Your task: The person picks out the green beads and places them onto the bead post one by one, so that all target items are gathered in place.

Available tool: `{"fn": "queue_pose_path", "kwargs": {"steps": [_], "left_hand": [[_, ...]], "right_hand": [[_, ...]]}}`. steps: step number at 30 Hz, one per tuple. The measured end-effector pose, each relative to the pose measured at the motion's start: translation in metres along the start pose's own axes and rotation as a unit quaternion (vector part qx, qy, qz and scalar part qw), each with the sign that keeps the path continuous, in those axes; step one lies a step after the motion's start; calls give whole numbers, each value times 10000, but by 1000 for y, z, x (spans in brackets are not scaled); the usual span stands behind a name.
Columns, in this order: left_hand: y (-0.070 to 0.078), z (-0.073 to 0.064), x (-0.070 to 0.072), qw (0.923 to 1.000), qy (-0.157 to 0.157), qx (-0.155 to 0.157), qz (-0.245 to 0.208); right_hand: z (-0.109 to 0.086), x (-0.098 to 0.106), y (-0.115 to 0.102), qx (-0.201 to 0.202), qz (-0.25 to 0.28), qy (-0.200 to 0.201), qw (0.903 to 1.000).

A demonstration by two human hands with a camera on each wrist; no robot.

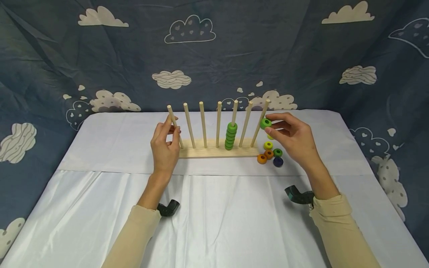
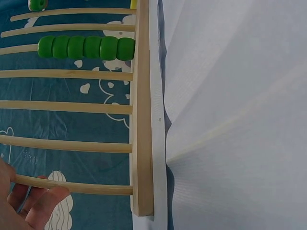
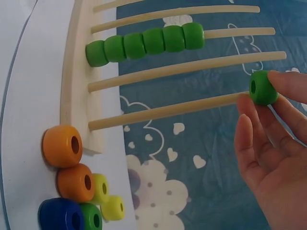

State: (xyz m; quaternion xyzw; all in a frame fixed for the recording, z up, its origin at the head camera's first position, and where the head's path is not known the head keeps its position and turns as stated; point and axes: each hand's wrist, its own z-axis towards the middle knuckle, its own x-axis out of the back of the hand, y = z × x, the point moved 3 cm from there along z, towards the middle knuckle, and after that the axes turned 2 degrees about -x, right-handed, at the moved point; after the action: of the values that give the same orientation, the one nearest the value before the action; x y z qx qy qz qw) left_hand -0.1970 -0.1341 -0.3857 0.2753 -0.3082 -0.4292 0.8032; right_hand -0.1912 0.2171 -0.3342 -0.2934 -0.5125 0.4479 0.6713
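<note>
A wooden peg rack (image 1: 218, 153) stands on the white cloth, with several upright pegs along its base. My left hand (image 1: 163, 143) pinches the leftmost peg (image 2: 96, 188) between thumb and fingers. In my right hand (image 1: 296, 137), thumb and fingertips hold a green bead (image 3: 263, 88) beside the top of the rightmost peg (image 3: 168, 111). The bead's hole shows in the right wrist view. A stack of several green beads (image 1: 230, 137) fills the lower part of the third peg from the right.
Right of the rack's base lie loose beads: two orange beads (image 3: 63, 146), a blue bead (image 1: 278, 162), a green bead (image 1: 277, 152) and two yellow beads (image 3: 113, 208). A dark cloud-print curtain (image 1: 234, 56) hangs behind the white-covered table (image 1: 221, 208).
</note>
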Motion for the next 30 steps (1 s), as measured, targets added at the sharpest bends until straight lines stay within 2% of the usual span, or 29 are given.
{"fn": "queue_pose_path", "kwargs": {"steps": [7,13,30], "left_hand": [[1,1,1,10000,-6,-46,-54],[1,1,2,10000,-5,0,-95],[1,0,1,10000,-28,-22,-27]], "right_hand": [[-3,-3,-10,93,121,-132,9998],[-4,-5,-22,273,-99,-197,9994],[-4,-13,-32,471,-58,-168,9987]]}}
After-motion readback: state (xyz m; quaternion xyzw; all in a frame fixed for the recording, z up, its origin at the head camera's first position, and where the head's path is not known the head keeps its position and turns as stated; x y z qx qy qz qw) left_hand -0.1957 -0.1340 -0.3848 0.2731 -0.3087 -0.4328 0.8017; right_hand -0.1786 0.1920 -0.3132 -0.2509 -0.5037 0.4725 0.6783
